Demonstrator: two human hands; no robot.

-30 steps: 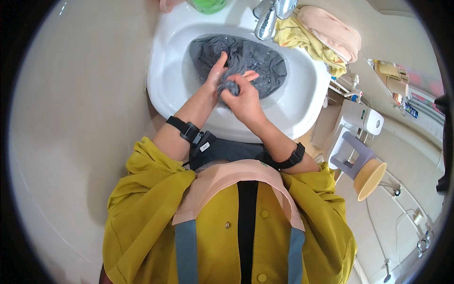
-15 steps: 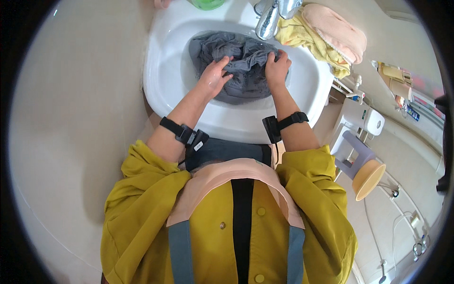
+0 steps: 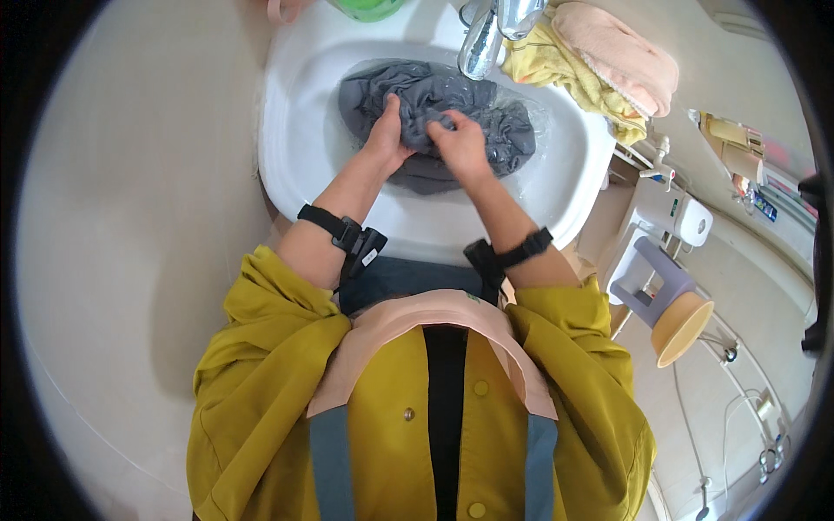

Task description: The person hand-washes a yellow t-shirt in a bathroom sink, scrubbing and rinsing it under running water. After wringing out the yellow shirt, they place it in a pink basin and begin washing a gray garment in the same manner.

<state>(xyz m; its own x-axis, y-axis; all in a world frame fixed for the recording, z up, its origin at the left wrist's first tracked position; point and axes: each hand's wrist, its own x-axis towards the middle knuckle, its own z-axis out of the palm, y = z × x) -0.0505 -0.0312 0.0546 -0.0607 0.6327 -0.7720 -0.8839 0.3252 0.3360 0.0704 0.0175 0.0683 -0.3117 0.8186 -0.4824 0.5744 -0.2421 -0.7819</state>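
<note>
A wet, dark grey piece of cloth (image 3: pixel 512 135), perhaps a garment, lies bunched in water in the white sink (image 3: pixel 291 165). My left hand (image 3: pixel 387 139) grips its left part, thumb on top and fingers hidden beneath the folds. Close beside it, my right hand (image 3: pixel 465 149) is closed on a raised fold near the middle of the cloth. Above the basin's back edge, the chrome faucet (image 3: pixel 480 48) points down toward the cloth, and clear water spreads around it on the right.
Yellow and pink towels (image 3: pixel 612 56) rest at the sink's back right. A green container (image 3: pixel 369 7) stands on the back rim. To the right are a white appliance (image 3: pixel 686 221), a purple stool-like object (image 3: pixel 656 282) and a yellow basin (image 3: pixel 684 328). A beige wall (image 3: pixel 130 217) rises on the left.
My right hand has moved left, in toward my left hand, and now grips the middle of the cloth. My left hand has closed on the cloth, which has shifted and bunched differently.
</note>
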